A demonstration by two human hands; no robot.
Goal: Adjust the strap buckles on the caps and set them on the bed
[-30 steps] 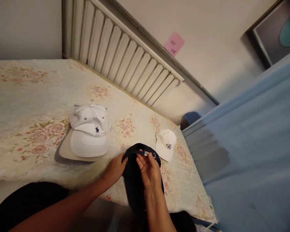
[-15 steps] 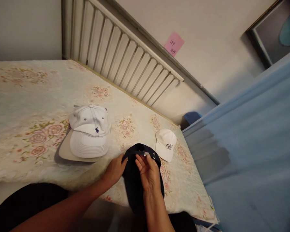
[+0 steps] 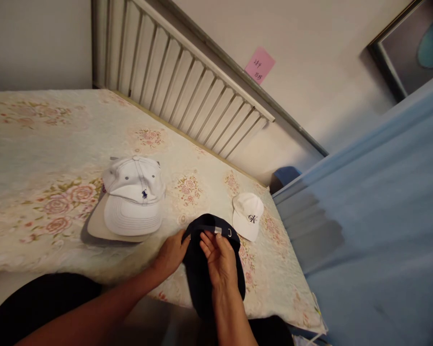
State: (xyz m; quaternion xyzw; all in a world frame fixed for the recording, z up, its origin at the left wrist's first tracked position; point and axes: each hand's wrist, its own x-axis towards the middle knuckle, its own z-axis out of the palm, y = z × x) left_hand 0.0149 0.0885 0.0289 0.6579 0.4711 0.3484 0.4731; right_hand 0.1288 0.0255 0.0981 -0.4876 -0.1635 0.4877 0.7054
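Over the near edge of the bed (image 3: 283,283), a dark cap (image 3: 198,274) is held with its long axis running fore and aft, its strap (image 3: 205,228) and metal buckle (image 3: 218,230) at the far end. Its left rim is pinched by the left grip (image 3: 171,252), while the strap seems clasped at the buckle by the right grip (image 3: 222,262) (the nearer one, its other fingers loosely extended). Farther out, a white cap (image 3: 248,216) is seen just beyond to the right, and stacked pale caps (image 3: 135,192) to the left.
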